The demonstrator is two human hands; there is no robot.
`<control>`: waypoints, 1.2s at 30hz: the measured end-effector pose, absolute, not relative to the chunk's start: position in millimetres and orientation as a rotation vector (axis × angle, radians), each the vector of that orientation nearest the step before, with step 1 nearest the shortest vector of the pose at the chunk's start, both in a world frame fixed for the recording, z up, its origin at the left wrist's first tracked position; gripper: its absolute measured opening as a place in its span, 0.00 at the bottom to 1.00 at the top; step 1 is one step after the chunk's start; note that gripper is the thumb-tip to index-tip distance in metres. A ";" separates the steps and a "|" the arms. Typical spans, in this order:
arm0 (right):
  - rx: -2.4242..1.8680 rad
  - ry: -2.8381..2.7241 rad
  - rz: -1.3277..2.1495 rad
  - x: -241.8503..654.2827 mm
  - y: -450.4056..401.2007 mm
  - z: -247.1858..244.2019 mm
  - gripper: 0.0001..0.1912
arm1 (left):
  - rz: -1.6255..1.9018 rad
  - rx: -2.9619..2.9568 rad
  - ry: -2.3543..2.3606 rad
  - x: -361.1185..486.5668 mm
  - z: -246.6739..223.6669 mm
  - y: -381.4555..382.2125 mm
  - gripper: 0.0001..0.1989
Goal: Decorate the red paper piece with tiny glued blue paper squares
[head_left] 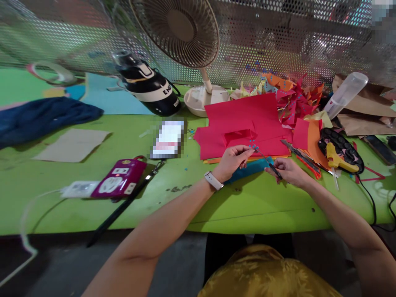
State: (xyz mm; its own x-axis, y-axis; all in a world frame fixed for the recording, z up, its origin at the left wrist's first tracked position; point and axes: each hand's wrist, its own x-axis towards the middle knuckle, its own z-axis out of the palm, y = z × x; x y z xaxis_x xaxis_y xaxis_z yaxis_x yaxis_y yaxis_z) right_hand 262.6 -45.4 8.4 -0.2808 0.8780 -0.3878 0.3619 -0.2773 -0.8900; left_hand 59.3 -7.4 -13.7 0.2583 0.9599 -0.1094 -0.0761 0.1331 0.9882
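Note:
My left hand (232, 161), with a white watch band at the wrist, pinches a small blue scrap (255, 147), probably paper. My right hand (288, 170) grips a slim tool (273, 169) with a dark handle and a thin metal shaft; its exact kind is unclear. The shaft's tip points at the blue scrap, and I cannot tell if they touch. Beneath and behind both hands lie red paper sheets (241, 109), one with a folded piece (236, 137) on it. A blue paper strip (247, 170) rests on the green table under my hands.
Right of my hands are a utility knife (305, 159), a yellow glue gun (340, 159) on a black tray (346, 144), and a clear bottle (348, 95). To the left stand a fan (182, 29), a black bottle (148, 86), a phone (168, 138) and a purple power bank (120, 179).

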 end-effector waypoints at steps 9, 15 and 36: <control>-1.528 -1.538 1.567 263.9 -45.0 5.0 0.25 | 0.968 1.164 1.018 58.1 -14.1 -6.3 0.11; -1.542 -1.522 1.551 264.5 -45.1 5.3 0.25 | 0.944 1.154 1.043 55.3 -14.9 -3.1 0.10; -1.546 -1.502 1.526 265.9 -42.6 -2.1 0.24 | 0.952 1.185 1.040 53.8 -12.6 -3.0 0.12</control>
